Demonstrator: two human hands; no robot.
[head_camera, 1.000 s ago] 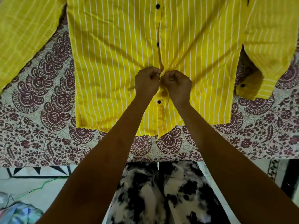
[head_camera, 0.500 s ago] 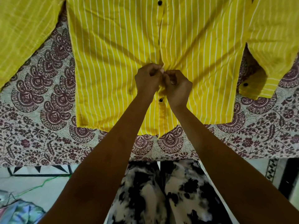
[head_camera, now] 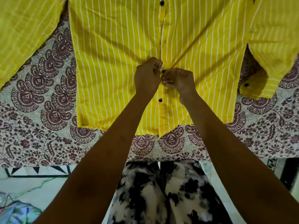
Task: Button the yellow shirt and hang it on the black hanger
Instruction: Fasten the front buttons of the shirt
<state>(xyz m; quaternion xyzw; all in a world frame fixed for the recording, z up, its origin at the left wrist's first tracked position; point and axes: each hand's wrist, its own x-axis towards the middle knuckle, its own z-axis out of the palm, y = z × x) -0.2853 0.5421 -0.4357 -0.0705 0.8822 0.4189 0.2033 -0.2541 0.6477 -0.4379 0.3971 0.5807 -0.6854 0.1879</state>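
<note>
The yellow shirt (head_camera: 116, 62) with thin white stripes lies front-up on a patterned bedsheet, hem toward me, sleeves spread to both sides. Small black buttons run down its middle placket; one (head_camera: 160, 100) sits fastened below my hands, another (head_camera: 161, 3) near the top edge. My left hand (head_camera: 147, 76) and my right hand (head_camera: 179, 80) meet at the placket, fingers pinched on the fabric around a black button (head_camera: 163, 71) between them. No black hanger is in view.
The maroon paisley bedsheet (head_camera: 40, 97) covers the bed, whose front edge runs just before my legs in black-and-white trousers (head_camera: 161, 194). Tiled floor with a green cord (head_camera: 40, 185) and a bundle of coloured cloth (head_camera: 14, 212) lies at lower left.
Both hands have shifted slightly up the placket, away from the fastened lower button. My right fingers have loosened a little, and a black button now shows between the two hands.
</note>
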